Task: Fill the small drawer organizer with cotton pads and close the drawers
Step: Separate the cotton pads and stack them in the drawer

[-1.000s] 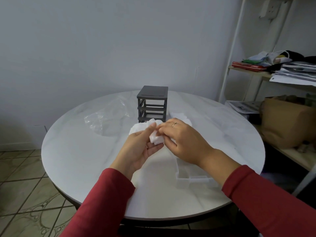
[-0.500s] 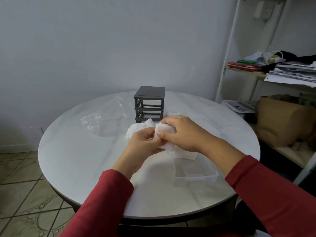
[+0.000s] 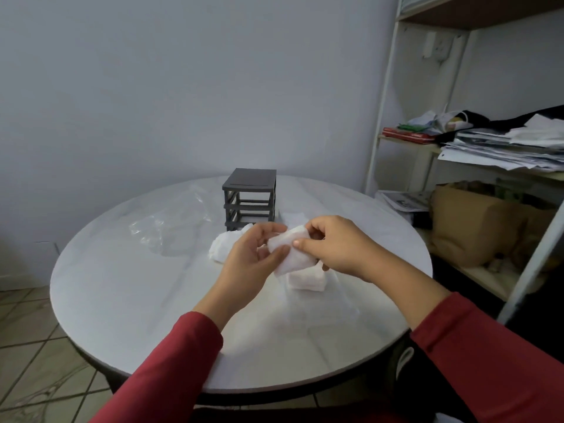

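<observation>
The dark grey organizer frame stands at the back of the round table with its drawer slots empty. Both hands hold one stack of white cotton pads above the table: my left hand grips its left end, my right hand pinches its right end. Right below the stack, more pads lie in a clear drawer that rests on the table. A loose heap of pads lies left of my hands, in front of the frame. Some more pads show behind my right hand.
A crumpled clear plastic bag lies on the white marble table to the left of the frame. A white metal shelf with papers and a brown paper bag stands close on the right. Tiled floor lies below left.
The camera tilted up and drew closer. My hands lifted the pad stack slightly and turned it; my right hand shifted from covering it to pinching its right end.
</observation>
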